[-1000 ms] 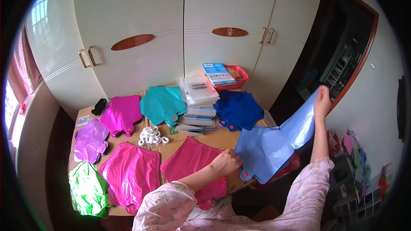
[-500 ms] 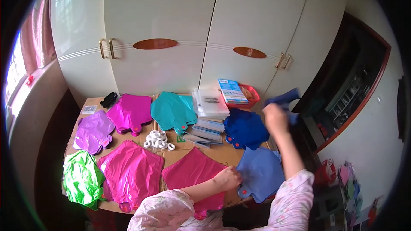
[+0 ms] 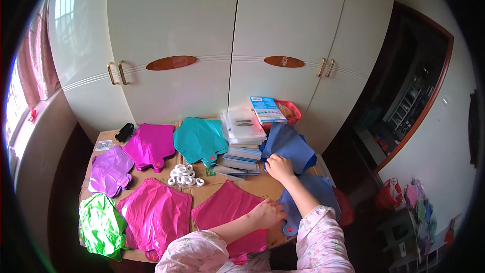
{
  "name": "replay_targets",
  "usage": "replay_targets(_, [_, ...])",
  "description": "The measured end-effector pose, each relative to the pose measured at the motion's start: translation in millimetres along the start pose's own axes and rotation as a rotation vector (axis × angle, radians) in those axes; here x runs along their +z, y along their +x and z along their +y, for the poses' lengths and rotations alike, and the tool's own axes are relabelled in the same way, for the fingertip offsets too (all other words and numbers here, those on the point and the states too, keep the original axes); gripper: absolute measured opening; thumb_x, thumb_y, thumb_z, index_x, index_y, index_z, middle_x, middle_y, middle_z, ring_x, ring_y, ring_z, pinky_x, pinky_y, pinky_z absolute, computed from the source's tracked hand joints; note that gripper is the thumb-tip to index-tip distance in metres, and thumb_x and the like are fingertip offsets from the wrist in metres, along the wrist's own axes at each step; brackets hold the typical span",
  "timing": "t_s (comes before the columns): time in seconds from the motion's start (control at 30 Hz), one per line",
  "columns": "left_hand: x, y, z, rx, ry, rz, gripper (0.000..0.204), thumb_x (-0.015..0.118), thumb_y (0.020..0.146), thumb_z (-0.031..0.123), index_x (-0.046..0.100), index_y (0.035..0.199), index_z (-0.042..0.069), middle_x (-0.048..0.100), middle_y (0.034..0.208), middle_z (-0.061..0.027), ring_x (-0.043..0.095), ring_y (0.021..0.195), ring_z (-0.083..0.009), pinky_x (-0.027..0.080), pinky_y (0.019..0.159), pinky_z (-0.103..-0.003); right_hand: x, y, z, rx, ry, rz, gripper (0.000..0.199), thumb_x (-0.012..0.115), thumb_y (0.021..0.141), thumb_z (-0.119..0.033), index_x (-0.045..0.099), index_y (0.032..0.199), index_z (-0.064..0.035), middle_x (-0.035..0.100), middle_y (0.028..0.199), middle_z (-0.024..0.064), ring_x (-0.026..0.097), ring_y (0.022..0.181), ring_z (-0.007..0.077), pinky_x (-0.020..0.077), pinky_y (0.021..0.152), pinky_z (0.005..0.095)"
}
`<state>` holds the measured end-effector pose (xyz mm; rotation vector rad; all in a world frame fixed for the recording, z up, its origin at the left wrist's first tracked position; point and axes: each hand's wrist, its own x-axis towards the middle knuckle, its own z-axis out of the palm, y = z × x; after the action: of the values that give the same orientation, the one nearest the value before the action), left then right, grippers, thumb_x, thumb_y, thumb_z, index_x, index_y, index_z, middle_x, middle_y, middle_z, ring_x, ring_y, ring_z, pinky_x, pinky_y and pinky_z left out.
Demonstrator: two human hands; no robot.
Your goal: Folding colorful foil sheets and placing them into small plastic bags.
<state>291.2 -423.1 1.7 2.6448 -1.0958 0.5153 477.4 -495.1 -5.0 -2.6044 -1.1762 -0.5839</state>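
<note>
A flat blue foil balloon point(image 3: 289, 144) lies over a pile of dark-blue foil balloons point(image 3: 309, 164) at the right of the cardboard. My right hand point(image 3: 279, 168) is closed on its near corner. Farther toward me, my left hand point(image 3: 268, 214) has its fingers curled at the left edge of a pile of dusty-blue foil balloons point(image 3: 316, 194). Whatever those fingers pinch is hidden. Beneath my left wrist and forearm is a dark-pink foil balloon pile point(image 3: 222, 203). Both forearms wear pale flowered sleeves.
Other balloon piles lie leftward: pink point(image 3: 156, 212), green point(image 3: 101, 222), lilac point(image 3: 111, 169), magenta point(image 3: 150, 144) and teal point(image 3: 199, 139). White tape-like rings point(image 3: 183, 174) sit mid-table beside stacked grey-blue packs point(image 3: 241, 159). Clear sleeves point(image 3: 242, 126) and a red basket point(image 3: 293, 114) stand behind, before a cabinet point(image 3: 172, 20).
My right hand has come left and down from the right side, laying the blue balloon on the dark-blue pile. My left hand stays near the dusty-blue pile. The view has shifted slightly.
</note>
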Motion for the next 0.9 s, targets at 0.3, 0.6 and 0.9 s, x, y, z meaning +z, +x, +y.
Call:
replay_targets(0.3, [-41,22,-82,-0.397,0.08,-0.181,0.025,0.063,0.077,0.028,0.065,0.097,0.013,0.064,0.1,-0.0054,0.06,0.1,-0.0218,0.046,0.083,-0.04,13,7,15,0.207,0.248,0.165,0.014,0.063,0.078,-0.019,0.068,0.075,-0.0068,0.065,0.076,0.0136,0.064,0.066,0.0318,0.0494,0.059,0.0436])
replay_targets(0.6, [-8,60,-122,-0.509,0.216,-0.045,0.028,0.062,0.077,0.023,0.061,0.101,0.008,0.061,0.103,-0.0057,0.056,0.105,-0.0219,0.043,0.086,-0.04,26,4,38,0.615,0.68,0.185,0.018,0.072,0.076,-0.019,0.068,0.072,-0.002,0.064,0.06,0.0065,0.056,0.052,0.0115,0.0424,0.05,0.0299])
replay_targets(0.9, [35,55,-123,-0.351,0.208,-0.087,0.03,0.051,0.084,0.018,0.059,0.112,0.012,0.058,0.119,-0.0105,0.053,0.116,-0.0241,0.039,0.097,-0.042,18,6,86,0.825,1.223,0.07,0.01,0.068,0.079,-0.006,0.066,0.087,-0.0013,0.066,0.079,0.0032,0.06,0.07,0.011,0.048,0.065,0.0261])
